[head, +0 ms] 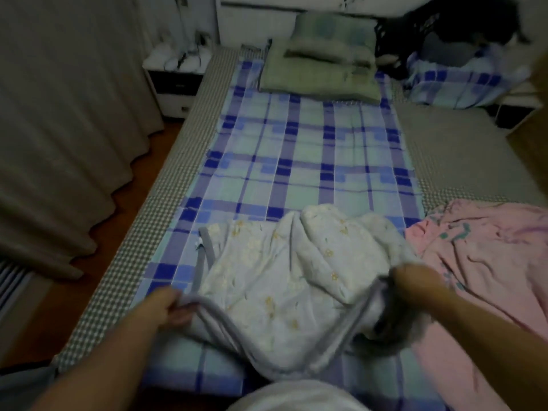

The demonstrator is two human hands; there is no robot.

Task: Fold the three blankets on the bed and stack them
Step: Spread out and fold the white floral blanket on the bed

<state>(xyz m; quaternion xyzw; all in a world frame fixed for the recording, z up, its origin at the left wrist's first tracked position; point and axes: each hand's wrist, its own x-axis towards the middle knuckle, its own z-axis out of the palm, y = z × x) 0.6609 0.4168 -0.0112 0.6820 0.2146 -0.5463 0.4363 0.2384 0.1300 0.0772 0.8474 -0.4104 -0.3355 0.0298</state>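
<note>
While the bed [189, 173] takes up most of the view, its blue checked sheet [302, 149] lies flat down the middle, and that broad, flat stretch looks like the natural place for folding. Against the headboard sit green pillows [323, 66], with a white nightstand [175, 81] to the left of the bed and a curtain [59, 114] hanging along the left wall.

At the right of the foot end lies a pink blanket [486, 262], crumpled and unfolded, just beside the pale flowered blanket [284, 274], which is bunched in a soft heap at the near end of the bed in front of the person. A third blanket cannot be picked out with certainty; the bundled checked cloth at the far right corner may be bedding, but that is unclear.

Judging by its deep, rounded folds, the flowered blanket is thick, soft and floppy, light enough for two hands, and it will sag wherever it is unsupported. Its grey bound edge is firmer than the fleece, so the corners along that edge seem the best hold.

Both hands are working that edge. On one side, the left hand [173, 307] has its fingers curled round the grey trim. On the other, the right hand [415, 280], blurred, appears clamped on the trim as well.
</note>
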